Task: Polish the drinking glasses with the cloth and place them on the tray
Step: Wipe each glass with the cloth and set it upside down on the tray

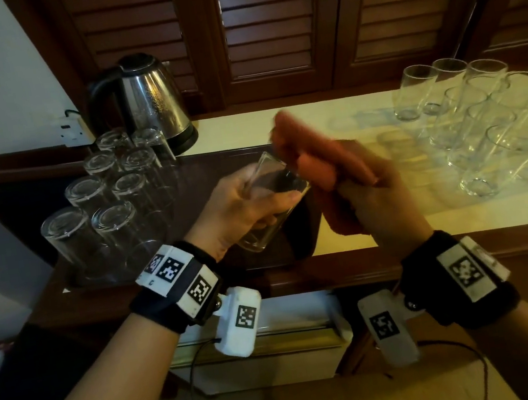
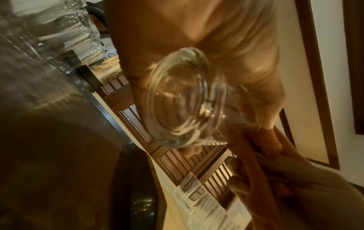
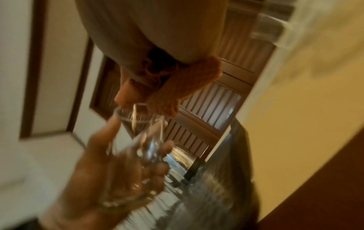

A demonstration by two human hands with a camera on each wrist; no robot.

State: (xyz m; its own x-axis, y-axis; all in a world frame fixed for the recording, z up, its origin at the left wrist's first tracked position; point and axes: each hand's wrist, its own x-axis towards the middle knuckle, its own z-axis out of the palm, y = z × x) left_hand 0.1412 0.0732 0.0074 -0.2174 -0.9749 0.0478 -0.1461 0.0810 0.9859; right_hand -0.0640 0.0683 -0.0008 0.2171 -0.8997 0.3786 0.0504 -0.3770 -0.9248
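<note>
Wooden desk, tray [image 1: 231, 156] at left edge | left hand [image 1: 239, 203] grips tilted glass [image 1: 272, 198], mouth toward right hand [image 1: 369, 193] | right fingers clutch orange cloth [image 1: 303, 152] at rim

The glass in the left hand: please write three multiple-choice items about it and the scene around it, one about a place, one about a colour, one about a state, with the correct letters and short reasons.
1. Where do the upside-down glasses stand?
A. On the dark tray, left of the hands
B. On the pale counter at the right
C. On top of the kettle

2. What colour is the cloth?
A. White
B. Blue
C. Orange

3. How is the held glass?
A. Standing on the tray
B. Lifted and tilted in the left hand
C. Lying on the counter

Answers:
1 A: the upside-down glasses stand in rows on the tray, in front of the kettle.
2 C: the cloth in the right hand is orange.
3 B: the left hand has its grip around the glass, tilted above the tray, cloth at its rim.
</note>
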